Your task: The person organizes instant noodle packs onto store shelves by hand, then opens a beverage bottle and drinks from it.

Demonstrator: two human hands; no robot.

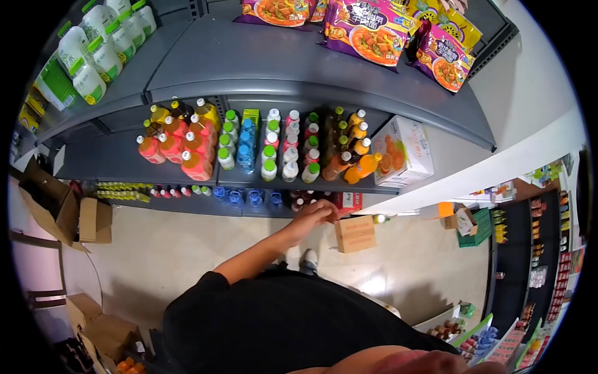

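The fingers of the left hand point(317, 212) are bent and close together near the centre of the frame; whether they grip anything cannot be told. Their tips are at the left edge of a red box point(351, 201), contact unclear. Just below it stands a carton point(357, 234), with a bottle point(380, 219) lying on the floor point(180, 240) by its upper right corner. Above the hand, bottle rows fill the middle shelf point(118, 146); an orange bottle point(362, 168) leans beside a white box point(403, 151) at the shelf's right end. Open floor spreads left of the forearm, towards open cartons point(53, 196) at the left edge.
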